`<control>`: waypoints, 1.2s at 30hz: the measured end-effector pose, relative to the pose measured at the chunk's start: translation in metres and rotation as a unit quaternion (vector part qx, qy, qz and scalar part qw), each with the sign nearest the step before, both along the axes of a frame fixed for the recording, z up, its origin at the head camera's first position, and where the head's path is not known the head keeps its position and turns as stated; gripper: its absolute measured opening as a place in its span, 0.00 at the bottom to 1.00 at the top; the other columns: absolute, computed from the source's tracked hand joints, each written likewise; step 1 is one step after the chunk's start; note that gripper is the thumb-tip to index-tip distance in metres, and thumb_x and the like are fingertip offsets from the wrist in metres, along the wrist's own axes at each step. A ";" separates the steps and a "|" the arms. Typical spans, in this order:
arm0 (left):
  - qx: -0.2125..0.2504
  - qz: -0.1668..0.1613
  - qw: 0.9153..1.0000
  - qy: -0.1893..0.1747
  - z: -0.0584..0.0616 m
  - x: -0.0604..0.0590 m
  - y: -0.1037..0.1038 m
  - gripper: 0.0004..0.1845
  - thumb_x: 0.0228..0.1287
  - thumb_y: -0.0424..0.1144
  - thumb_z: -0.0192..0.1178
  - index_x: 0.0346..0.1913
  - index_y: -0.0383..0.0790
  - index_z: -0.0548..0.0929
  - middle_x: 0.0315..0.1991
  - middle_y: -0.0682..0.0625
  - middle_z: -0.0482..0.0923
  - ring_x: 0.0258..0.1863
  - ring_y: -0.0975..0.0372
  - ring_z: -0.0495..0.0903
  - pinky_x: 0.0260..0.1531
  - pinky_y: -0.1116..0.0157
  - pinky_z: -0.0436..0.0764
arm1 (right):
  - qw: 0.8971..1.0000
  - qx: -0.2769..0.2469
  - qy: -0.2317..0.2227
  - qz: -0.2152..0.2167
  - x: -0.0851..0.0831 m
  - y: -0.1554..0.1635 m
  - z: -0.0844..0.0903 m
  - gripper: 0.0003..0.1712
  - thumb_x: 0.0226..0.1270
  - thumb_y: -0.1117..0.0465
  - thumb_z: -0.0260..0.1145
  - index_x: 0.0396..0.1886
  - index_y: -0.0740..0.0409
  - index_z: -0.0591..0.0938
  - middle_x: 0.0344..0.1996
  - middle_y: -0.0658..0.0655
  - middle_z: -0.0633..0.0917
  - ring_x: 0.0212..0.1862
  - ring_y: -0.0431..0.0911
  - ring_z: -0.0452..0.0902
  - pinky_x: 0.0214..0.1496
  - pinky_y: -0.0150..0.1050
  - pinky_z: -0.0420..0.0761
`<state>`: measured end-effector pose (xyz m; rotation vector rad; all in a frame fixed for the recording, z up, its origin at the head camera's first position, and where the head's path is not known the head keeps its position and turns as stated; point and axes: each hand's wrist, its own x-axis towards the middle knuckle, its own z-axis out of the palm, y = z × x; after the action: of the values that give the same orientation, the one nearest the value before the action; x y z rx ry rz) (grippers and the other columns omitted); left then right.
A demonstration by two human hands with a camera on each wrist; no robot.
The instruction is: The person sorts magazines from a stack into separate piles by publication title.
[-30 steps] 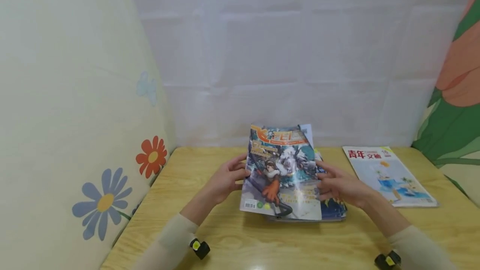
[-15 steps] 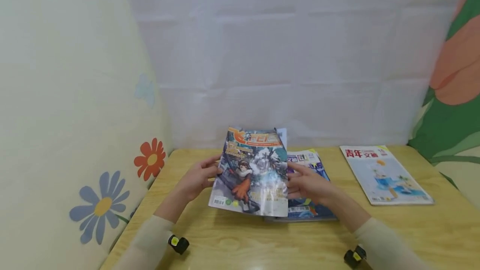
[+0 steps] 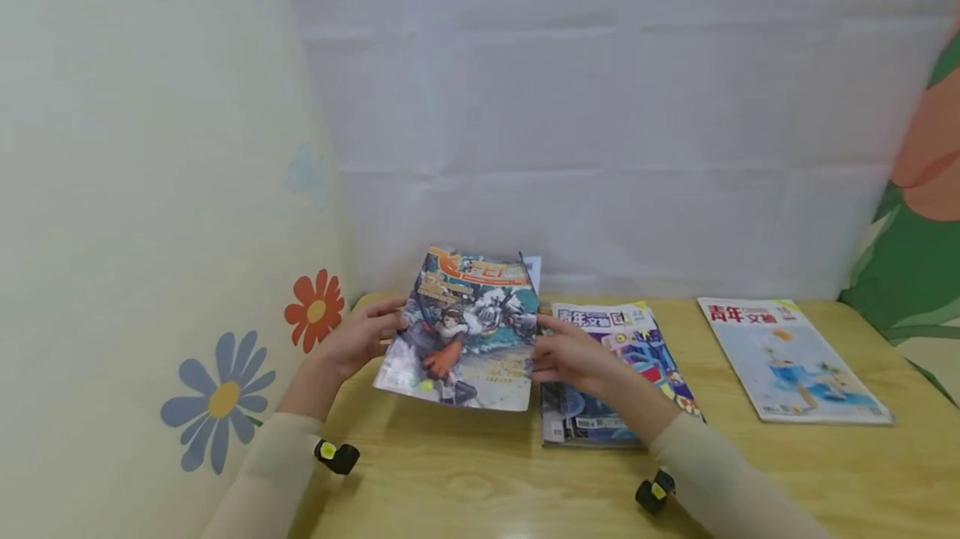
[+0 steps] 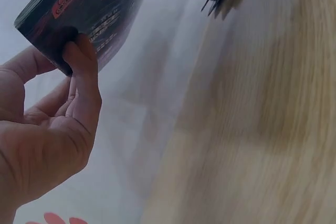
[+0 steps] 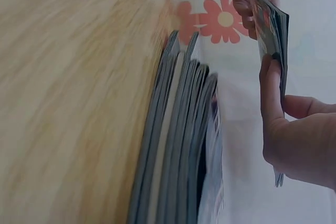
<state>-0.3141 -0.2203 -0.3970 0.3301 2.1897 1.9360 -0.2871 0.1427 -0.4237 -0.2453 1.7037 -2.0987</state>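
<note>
Between both hands a comic-style magazine [image 3: 468,331] with an orange title is held up, tilted, above the table. My left hand [image 3: 360,339] grips its left edge; in the left wrist view the fingers [image 4: 84,66] pinch a corner, with the dark back cover [image 4: 100,14] showing. My right hand [image 3: 570,351] pinches the right edge, and the right wrist view has the magazine [image 5: 270,30] edge-on between thumb and fingers. Just right of it lies a stack of magazines [image 3: 652,356], partly covered by the right forearm. Its layered edges [image 5: 176,140] show close up in the right wrist view.
Another magazine [image 3: 810,372] with a pale blue cover lies apart on the right of the wooden table [image 3: 465,481]. A white cloth backdrop [image 3: 585,147] rises behind the table. The left wall [image 3: 150,189] carries painted flowers and stands close to the left hand.
Both hands have carried the comic-style magazine leftward, off from over the stack. More of the stack's top cover now shows. The pale blue magazine has stayed on the table.
</note>
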 end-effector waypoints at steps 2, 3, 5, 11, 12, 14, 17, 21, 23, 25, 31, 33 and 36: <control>-0.007 0.010 1.000 -0.008 0.000 -0.003 -0.007 0.31 0.75 0.34 0.54 0.78 0.34 0.62 0.58 0.42 0.78 0.50 0.54 0.81 0.49 0.55 0.83 | 1.000 -0.006 -0.010 -0.005 -0.003 -0.008 0.002 0.48 0.62 0.75 0.58 0.82 0.56 0.54 0.57 0.73 0.77 0.46 0.58 0.83 0.52 0.52 0.84; -0.012 0.014 1.000 -0.013 -0.001 -0.004 -0.011 0.32 0.75 0.35 0.55 0.78 0.33 0.61 0.58 0.42 0.77 0.51 0.54 0.81 0.49 0.55 0.83 | 1.000 -0.009 -0.016 -0.005 -0.005 -0.012 0.003 0.48 0.62 0.76 0.58 0.82 0.56 0.54 0.59 0.74 0.76 0.47 0.59 0.82 0.53 0.53 0.83; -0.025 0.026 0.999 -0.020 -0.003 -0.006 -0.019 0.32 0.75 0.35 0.55 0.78 0.33 0.62 0.58 0.42 0.77 0.51 0.54 0.80 0.49 0.56 0.82 | 0.999 -0.013 -0.030 -0.005 -0.008 -0.021 0.006 0.48 0.62 0.77 0.57 0.82 0.57 0.54 0.59 0.74 0.75 0.49 0.61 0.81 0.56 0.54 0.81; -0.042 0.054 0.997 -0.045 -0.014 -0.011 -0.038 0.31 0.75 0.35 0.56 0.77 0.34 0.63 0.62 0.38 0.75 0.53 0.53 0.79 0.50 0.54 0.82 | 0.998 -0.004 -0.063 -0.007 -0.020 -0.050 0.000 0.48 0.60 0.82 0.53 0.81 0.61 0.53 0.49 0.73 0.82 0.50 0.66 0.82 0.56 0.57 0.81; -0.045 0.058 0.996 -0.047 -0.015 -0.012 -0.041 0.31 0.75 0.35 0.56 0.77 0.35 0.63 0.63 0.38 0.74 0.53 0.53 0.79 0.50 0.54 0.82 | 0.998 0.002 -0.069 -0.010 -0.022 -0.054 -0.002 0.48 0.60 0.82 0.53 0.81 0.61 0.52 0.49 0.73 0.81 0.51 0.67 0.81 0.55 0.57 0.81; -0.054 0.066 0.995 -0.049 -0.016 -0.013 -0.044 0.31 0.75 0.36 0.57 0.77 0.34 0.64 0.63 0.36 0.75 0.52 0.53 0.80 0.50 0.54 0.83 | 0.996 0.012 -0.081 -0.022 -0.024 -0.063 -0.004 0.49 0.61 0.83 0.52 0.81 0.60 0.52 0.51 0.75 0.79 0.54 0.70 0.79 0.56 0.59 0.81; -0.093 0.069 0.992 -0.040 -0.018 -0.016 -0.048 0.30 0.75 0.37 0.57 0.76 0.34 0.65 0.61 0.36 0.76 0.52 0.53 0.81 0.50 0.54 0.83 | 0.995 0.024 -0.096 -0.034 -0.029 -0.072 -0.007 0.49 0.61 0.83 0.52 0.82 0.59 0.52 0.53 0.77 0.78 0.56 0.72 0.77 0.55 0.59 0.81; -0.144 0.078 0.986 -0.041 -0.021 -0.016 -0.050 0.30 0.74 0.37 0.59 0.74 0.32 0.67 0.59 0.37 0.78 0.52 0.50 0.80 0.51 0.52 0.83 | 0.993 0.037 -0.103 -0.044 -0.034 -0.080 -0.011 0.49 0.59 0.84 0.52 0.81 0.59 0.54 0.51 0.79 0.78 0.55 0.72 0.78 0.53 0.60 0.81; -0.159 0.089 0.982 -0.047 -0.022 -0.015 -0.050 0.30 0.73 0.37 0.60 0.73 0.31 0.69 0.58 0.36 0.79 0.52 0.49 0.80 0.51 0.50 0.82 | 0.992 0.043 -0.106 -0.042 -0.036 -0.082 -0.014 0.48 0.59 0.84 0.52 0.81 0.60 0.55 0.50 0.78 0.79 0.53 0.71 0.79 0.53 0.60 0.82; -0.167 0.104 0.979 -0.053 -0.022 -0.014 -0.051 0.29 0.72 0.36 0.60 0.72 0.30 0.70 0.58 0.36 0.79 0.52 0.48 0.80 0.52 0.49 0.82 | 0.992 0.046 -0.110 -0.040 -0.038 -0.085 -0.016 0.48 0.60 0.84 0.53 0.81 0.60 0.56 0.48 0.77 0.80 0.52 0.69 0.80 0.52 0.59 0.83; -0.194 0.147 0.967 -0.068 -0.024 -0.014 -0.049 0.26 0.72 0.35 0.59 0.69 0.31 0.73 0.55 0.37 0.79 0.48 0.50 0.80 0.45 0.56 0.83 | 0.992 0.045 -0.116 -0.030 -0.042 -0.091 -0.018 0.47 0.62 0.83 0.54 0.81 0.63 0.55 0.44 0.74 0.82 0.48 0.66 0.83 0.50 0.55 0.85; -0.214 0.159 0.961 -0.069 -0.024 -0.014 -0.048 0.24 0.72 0.35 0.59 0.68 0.30 0.75 0.53 0.39 0.79 0.45 0.52 0.78 0.40 0.60 0.82 | 0.992 0.044 -0.118 -0.023 -0.042 -0.092 -0.019 0.46 0.62 0.83 0.53 0.80 0.63 0.55 0.44 0.74 0.83 0.47 0.65 0.84 0.49 0.54 0.85; -0.244 0.170 0.953 -0.065 -0.025 -0.014 -0.045 0.23 0.71 0.34 0.60 0.66 0.30 0.76 0.50 0.39 0.79 0.41 0.53 0.77 0.33 0.63 0.78 | 0.992 0.041 -0.121 -0.018 -0.043 -0.092 -0.022 0.44 0.63 0.83 0.53 0.79 0.65 0.56 0.43 0.74 0.83 0.47 0.65 0.84 0.48 0.54 0.85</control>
<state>-0.3280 -0.2651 -0.4218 -0.2621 2.6580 1.4163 -0.3299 0.0509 -0.4461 0.0628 1.6552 -1.9863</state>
